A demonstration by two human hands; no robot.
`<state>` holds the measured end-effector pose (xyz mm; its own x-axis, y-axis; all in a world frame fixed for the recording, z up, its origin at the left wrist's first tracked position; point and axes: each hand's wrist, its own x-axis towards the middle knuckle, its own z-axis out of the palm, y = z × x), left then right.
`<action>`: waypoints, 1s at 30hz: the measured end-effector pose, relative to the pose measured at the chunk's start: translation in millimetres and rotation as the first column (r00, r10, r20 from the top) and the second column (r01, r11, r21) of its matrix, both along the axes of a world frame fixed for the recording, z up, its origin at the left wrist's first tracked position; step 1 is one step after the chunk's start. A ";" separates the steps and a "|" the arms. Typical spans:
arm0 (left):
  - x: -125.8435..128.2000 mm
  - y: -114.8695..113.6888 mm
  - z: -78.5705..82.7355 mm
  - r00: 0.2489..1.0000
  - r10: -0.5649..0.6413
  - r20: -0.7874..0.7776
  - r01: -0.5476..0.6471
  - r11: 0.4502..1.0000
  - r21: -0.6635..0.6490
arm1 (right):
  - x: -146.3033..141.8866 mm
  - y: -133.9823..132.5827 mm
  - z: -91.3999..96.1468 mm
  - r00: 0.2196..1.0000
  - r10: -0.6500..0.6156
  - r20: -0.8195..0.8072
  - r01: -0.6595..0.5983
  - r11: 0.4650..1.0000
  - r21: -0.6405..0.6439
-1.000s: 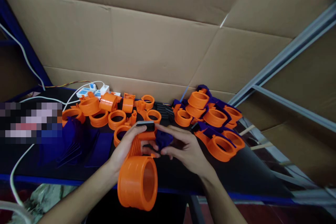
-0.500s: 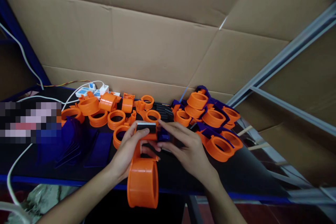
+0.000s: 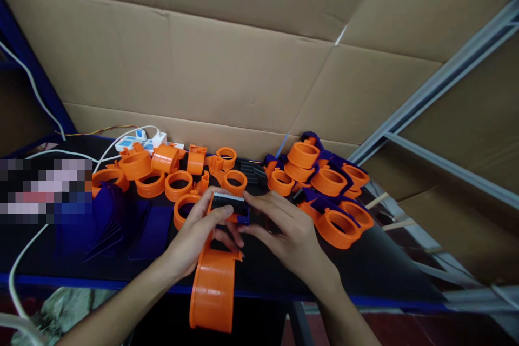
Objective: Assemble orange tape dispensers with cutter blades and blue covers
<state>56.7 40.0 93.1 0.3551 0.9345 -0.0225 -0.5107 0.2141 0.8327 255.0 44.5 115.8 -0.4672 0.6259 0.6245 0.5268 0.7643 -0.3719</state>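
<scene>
An orange tape dispenser (image 3: 213, 292) hangs ring-down above the table's front edge. My left hand (image 3: 197, 227) is closed around its neck, with the thumb on the black plate (image 3: 223, 206) beneath a toothed metal blade (image 3: 229, 196). A dark blue piece (image 3: 244, 216) sits at the right end of the dispenser's head. At that end my right hand (image 3: 290, 224) pinches with bent fingers, the index finger at the top corner and the thumb lower down. The fingers partly hide how the blue piece joins the head.
Several orange dispensers (image 3: 178, 185) lie behind my left hand. More, with dark blue parts (image 3: 338, 227), are piled at the right. Blue flat pieces (image 3: 150, 232) lie left, black pieces (image 3: 251, 172) at the back. A power strip (image 3: 130, 143) with white cables stands near the cardboard wall (image 3: 203, 65).
The dispenser has turned in my left hand, its ring swinging slightly left and down. The blue piece now appears closer against the head, and my right fingers have shifted slightly around it.
</scene>
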 end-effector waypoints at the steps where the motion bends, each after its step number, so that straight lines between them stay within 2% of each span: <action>1: -0.3 -0.6 -0.5 1.000 -0.001 0.006 0.001 1.000 0.002 | -0.6 -0.1 -1.0 1.000 0.000 -0.016 0.000 1.000 -0.001; 6: -0.5 -4.0 -3.8 0.999 -0.024 0.025 0.024 1.000 0.021 | -3.9 -2.0 -5.3 0.996 -0.019 -0.089 0.013 0.998 -0.069; 12: 3.0 -2.1 -8.4 1.000 0.012 0.015 -0.012 1.000 0.008 | -4.0 -1.0 -3.5 0.989 -0.073 -0.129 0.051 0.985 -0.163; 25: 4.1 -4.4 -12.0 0.999 0.036 -0.030 -0.032 0.991 0.130 | -1.4 -13.1 16.2 0.998 -0.061 0.014 0.062 0.995 -0.083; 30: 1.1 -8.3 -10.4 0.999 -0.013 -0.033 0.019 0.980 0.200 | -1.8 -23.4 26.4 0.995 -0.059 0.081 0.062 0.997 -0.036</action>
